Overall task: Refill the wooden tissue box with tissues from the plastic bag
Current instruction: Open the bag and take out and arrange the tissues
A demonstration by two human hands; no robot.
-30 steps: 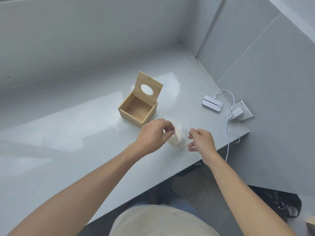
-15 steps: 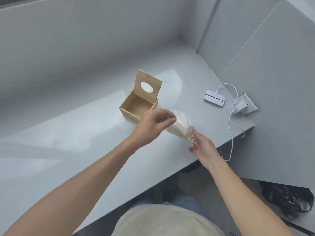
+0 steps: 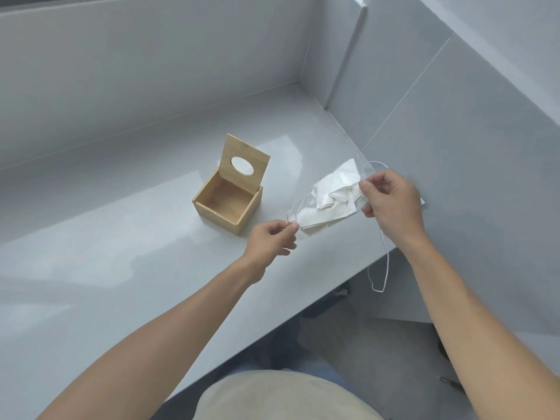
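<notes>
The wooden tissue box point(image 3: 225, 210) stands on the grey counter with its hinged lid point(image 3: 244, 164) raised upright, an oval hole in the lid. Its inside looks bare. To its right I hold a clear plastic bag point(image 3: 306, 207) of crumpled white tissues point(image 3: 330, 195) stretched above the counter. My left hand point(image 3: 272, 237) pinches the bag's lower left end. My right hand point(image 3: 394, 201) grips the bag's upper right end.
A white cable point(image 3: 385, 265) hangs over the counter's right front edge below my right hand. The grey counter point(image 3: 106, 262) runs back to tiled walls behind and on the right. The floor lies below the front edge.
Both hands have lifted the bag and drawn it out lengthwise. My left hand moved down to its lower end and my right hand moved up to the far end, covering the white charger.
</notes>
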